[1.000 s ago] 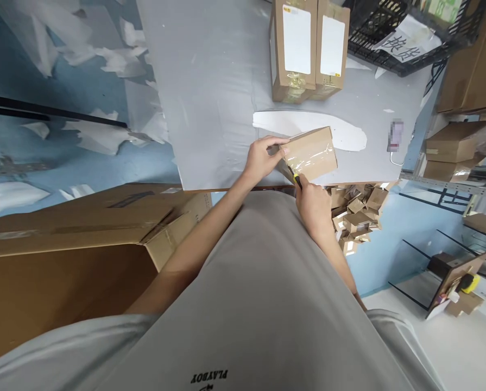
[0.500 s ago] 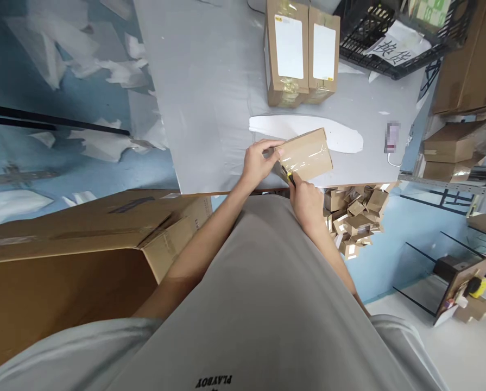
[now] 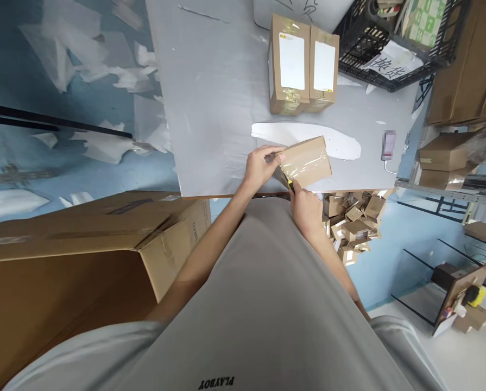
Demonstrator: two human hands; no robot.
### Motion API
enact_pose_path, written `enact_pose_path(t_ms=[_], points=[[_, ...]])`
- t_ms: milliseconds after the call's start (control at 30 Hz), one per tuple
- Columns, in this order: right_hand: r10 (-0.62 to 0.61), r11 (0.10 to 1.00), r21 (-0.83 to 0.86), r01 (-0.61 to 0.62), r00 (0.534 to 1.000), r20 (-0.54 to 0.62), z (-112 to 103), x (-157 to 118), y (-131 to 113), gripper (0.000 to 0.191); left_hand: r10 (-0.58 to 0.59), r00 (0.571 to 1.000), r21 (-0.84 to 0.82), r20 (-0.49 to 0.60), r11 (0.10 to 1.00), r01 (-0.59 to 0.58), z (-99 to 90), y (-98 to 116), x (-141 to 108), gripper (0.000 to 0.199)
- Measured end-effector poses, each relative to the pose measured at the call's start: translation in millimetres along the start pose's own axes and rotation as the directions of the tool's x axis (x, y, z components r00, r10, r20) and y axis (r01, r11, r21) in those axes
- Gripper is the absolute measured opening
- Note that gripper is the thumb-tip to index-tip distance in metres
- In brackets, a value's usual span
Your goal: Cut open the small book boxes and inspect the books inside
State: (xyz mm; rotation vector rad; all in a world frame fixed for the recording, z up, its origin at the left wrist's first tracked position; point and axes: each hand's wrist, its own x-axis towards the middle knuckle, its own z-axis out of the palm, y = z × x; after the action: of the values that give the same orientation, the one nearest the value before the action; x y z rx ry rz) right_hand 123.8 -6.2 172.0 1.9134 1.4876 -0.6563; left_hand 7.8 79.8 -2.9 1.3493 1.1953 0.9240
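Small brown carton (image 3: 308, 163), glossy clear tape across its upper face, set at an angle by the near edge of the grey table (image 3: 210, 108). From my remote view, the left hand (image 3: 259, 167) pinches its left end between thumb and fingers; the right hand (image 3: 305, 210) has fingers wrapped round a yellow-and-black knife (image 3: 290, 186) at that end. Black crate (image 3: 357, 57): contains a green-and-white packet (image 3: 427, 23), which I see more fully than one second ago.

Grey shirt (image 3: 267, 293): PLAYBOY in black capitals, inverted from this view. Paper sheet (image 3: 392, 61) on black crate (image 3: 383, 81): handwritten 换货 (bold dark strokes, sheet tilted). White panel (image 3: 267, 13), top edge: black handwriting, cropped, unreadable. Large carton (image 3: 165, 250): side print too small.
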Motion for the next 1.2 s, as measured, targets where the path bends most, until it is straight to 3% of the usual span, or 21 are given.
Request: enact_pose_path(t_ms=[167, 300, 433, 633, 967, 1200], points=[[0.034, 0.999, 0.001, -0.035, 0.998, 0.059, 5.1, -17.1, 10.2, 0.052, 0.002, 1.0, 0.015, 0.005, 1.0, -0.002, 0.8, 0.7, -1.0, 0.041], [0.028, 0.998, 0.055, -0.027, 0.999, -0.018, -13.5, -25.2, 10.3, 0.053, -0.018, 1.0, -0.032, 0.022, 0.999, 0.018, -0.8, 1.1, -0.4, 0.047], [-0.022, 0.992, 0.123, 0.032, 0.996, -0.082, -27.0, -13.2, 7.6, 0.055, -0.032, 0.999, -0.076, 0.045, 0.996, 0.035, -2.8, 2.0, 0.5, 0.05], [-0.048, 0.985, 0.16, 0.061, 0.995, -0.085, -14.6, 8.4, 6.7, 0.054, -0.039, 0.998, -0.121, 0.051, 0.992, 0.045, -1.7, -1.0, 1.7, 0.051], [0.004, 0.994, 0.107, 0.002, 0.998, -0.056, -15.0, 13.6, -13.0, 0.054, -0.047, 0.998, -0.085, 0.043, 0.995, 0.05, -4.5, -0.8, 2.7, 0.05], [0.004, 0.998, 0.059, -0.006, 0.999, 0.033, 6.3, 1.1, -1.5, 0.058, -0.049, 0.999, -0.015, 0.012, 0.999, 0.049, -2.0, 6.5, -3.9, 0.052]])
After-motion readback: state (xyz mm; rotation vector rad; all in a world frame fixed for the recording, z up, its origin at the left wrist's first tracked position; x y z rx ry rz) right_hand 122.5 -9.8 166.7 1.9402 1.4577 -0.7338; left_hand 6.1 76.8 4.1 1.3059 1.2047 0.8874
